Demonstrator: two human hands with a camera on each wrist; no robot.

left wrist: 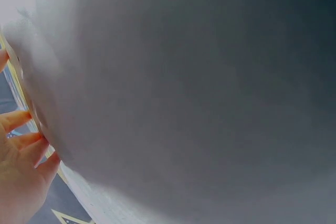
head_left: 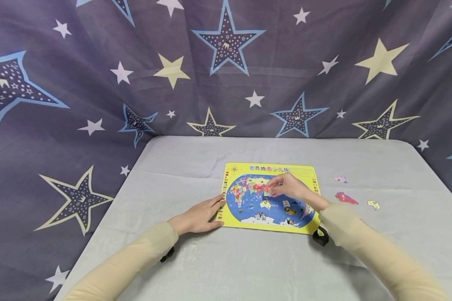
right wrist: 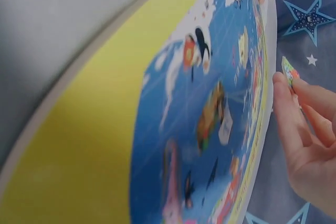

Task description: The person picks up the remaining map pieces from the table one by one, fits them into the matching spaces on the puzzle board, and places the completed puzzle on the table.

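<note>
A world map puzzle board (head_left: 233, 223) with a yellow border and a blue oval lies on the table. My left hand (head_left: 199, 216) rests at its left edge, fingers fairly straight and touching the rim; the left wrist view shows the fingertips (left wrist: 37, 136) along that edge. Over the middle of the map, my right hand (head_left: 291, 187) pinches a small colourful puzzle piece (right wrist: 287, 71) between thumb and fingers. In the right wrist view the piece stands tilted, apart from the board. Whether it touches the map in the head view, I cannot tell.
Right of the board lie three loose pieces: a pink one (head_left: 340, 179), a red one (head_left: 346, 198) and a pale yellow one (head_left: 373, 205). The grey-white table (head_left: 256, 267) ends at a dark star-patterned curtain (head_left: 248, 104) behind and at the sides.
</note>
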